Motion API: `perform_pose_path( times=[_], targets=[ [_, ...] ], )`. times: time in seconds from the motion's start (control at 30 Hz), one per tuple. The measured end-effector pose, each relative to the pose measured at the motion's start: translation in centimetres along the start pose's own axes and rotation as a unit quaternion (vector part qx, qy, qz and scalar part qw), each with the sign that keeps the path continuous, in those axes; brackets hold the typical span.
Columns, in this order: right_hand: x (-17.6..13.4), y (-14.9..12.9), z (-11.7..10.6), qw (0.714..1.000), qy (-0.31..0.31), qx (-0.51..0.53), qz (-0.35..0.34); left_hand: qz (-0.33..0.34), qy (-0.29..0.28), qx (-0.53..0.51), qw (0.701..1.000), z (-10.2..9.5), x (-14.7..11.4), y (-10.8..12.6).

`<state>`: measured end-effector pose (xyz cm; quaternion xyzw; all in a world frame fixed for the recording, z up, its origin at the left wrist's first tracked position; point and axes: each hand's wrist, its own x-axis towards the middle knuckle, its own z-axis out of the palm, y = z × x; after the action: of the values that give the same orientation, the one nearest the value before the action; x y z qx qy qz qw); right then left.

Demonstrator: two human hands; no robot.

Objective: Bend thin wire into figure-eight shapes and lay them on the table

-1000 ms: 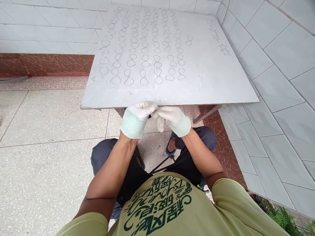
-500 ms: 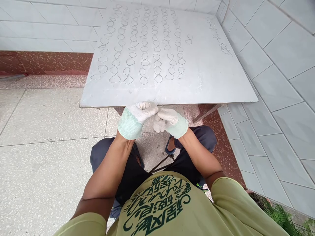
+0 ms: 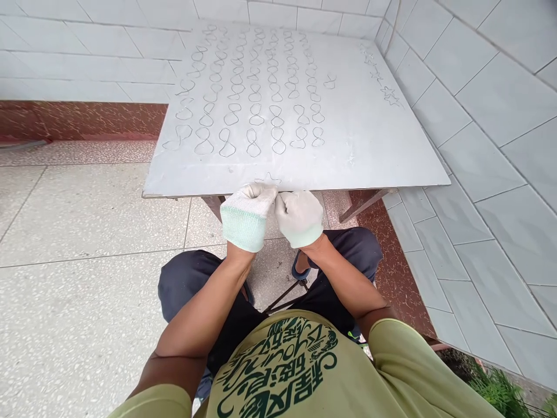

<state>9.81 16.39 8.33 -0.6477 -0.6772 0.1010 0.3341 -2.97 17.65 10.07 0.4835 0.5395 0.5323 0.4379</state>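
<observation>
A thin wire star (image 3: 268, 176), partly bent, pokes up above my gloved fingers at the front edge of the white table (image 3: 383, 157). My left hand (image 3: 249, 200), in a white glove with a pale green cuff, pinches the wire from the left. Fingers curled in, my right hand (image 3: 301, 212) meets it at the wire's right side, fingertips nearly touching the left ones. The lower part of the wire is hidden by the gloves.
Wire figure-eights (image 3: 278, 140) lie in several columns across the table. Wire stars (image 3: 389, 94) sit at the back right, and a loose wire piece (image 3: 329, 82) lies nearer the middle. Tiled walls (image 3: 487, 174) border the back and right. My knees flank a folding stool (image 3: 287, 295).
My right hand has rolled over, its fingers now curled under and its back showing. The star's points show more clearly above my fingers. The view has tilted slightly.
</observation>
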Motion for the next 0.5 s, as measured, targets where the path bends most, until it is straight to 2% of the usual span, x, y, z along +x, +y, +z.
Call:
perform_pose_path(
  times=[0.07, 0.13, 0.23, 0.33, 0.4, 0.5],
  targets=[
    [0.3, 0.1, 0.5, 0.999, 0.017, -0.049, 0.003, 0.005, 0.005, -0.004, 1.000, 0.3, 0.3, -0.2],
    [0.3, 0.2, 0.3, 0.999, 0.000, -0.036, 0.005, 0.008, -0.009, -0.007, 1.000, 0.3, 0.7, 0.1],
    [0.0, 0.4, -0.9, 0.994, -0.021, 0.101, 0.038, -0.018, -0.038, -0.020, 0.999, -0.2, 1.4, 0.9],
    [-0.5, 0.8, -2.1, 0.961, -0.047, 0.251, 0.109, -0.039, -0.040, -0.038, 0.998, -0.5, 2.1, 1.3],
    [-0.7, 1.0, -2.6, 0.946, -0.083, 0.280, 0.139, -0.031, -0.041, -0.048, 0.997, -0.5, 2.5, 1.1],
    [-0.6, 0.9, -3.1, 0.949, -0.111, 0.252, 0.152, -0.027, -0.049, -0.051, 0.997, -0.2, 2.9, 0.5]
  ],
)
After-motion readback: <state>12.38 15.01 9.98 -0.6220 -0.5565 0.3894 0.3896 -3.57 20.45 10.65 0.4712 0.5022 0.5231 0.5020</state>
